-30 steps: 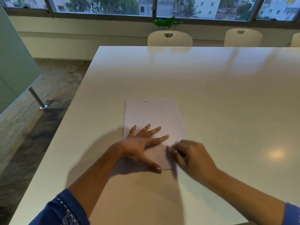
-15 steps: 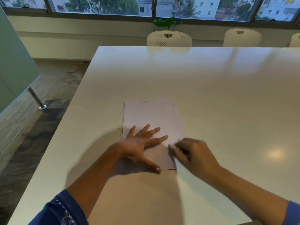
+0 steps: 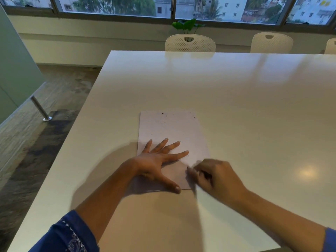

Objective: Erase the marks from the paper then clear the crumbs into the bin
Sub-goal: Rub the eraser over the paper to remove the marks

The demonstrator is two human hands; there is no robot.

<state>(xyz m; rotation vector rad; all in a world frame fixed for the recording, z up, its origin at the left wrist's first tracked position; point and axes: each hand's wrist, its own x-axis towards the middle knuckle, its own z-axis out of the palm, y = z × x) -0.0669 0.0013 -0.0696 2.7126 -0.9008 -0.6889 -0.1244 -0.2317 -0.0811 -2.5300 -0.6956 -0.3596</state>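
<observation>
Item: sheet of paper [image 3: 172, 128], pale, lying flat on a white table [image 3: 236, 97] near its front left corner, long side running away from the person. Dark crumbs [image 3: 164, 115] scattered along its far edge. Left hand [image 3: 156, 160]: palm down on the near half of the sheet, fingers spread, thumb at the near edge. Right hand [image 3: 216, 177]: at the sheet's near right edge, fingers curled, blurred; whether it pinches anything cannot be told. Blue sleeve [image 3: 69, 233] on the left arm. Beyond the table: two white chairs [image 3: 190, 43], a green plant [image 3: 187, 26].
</observation>
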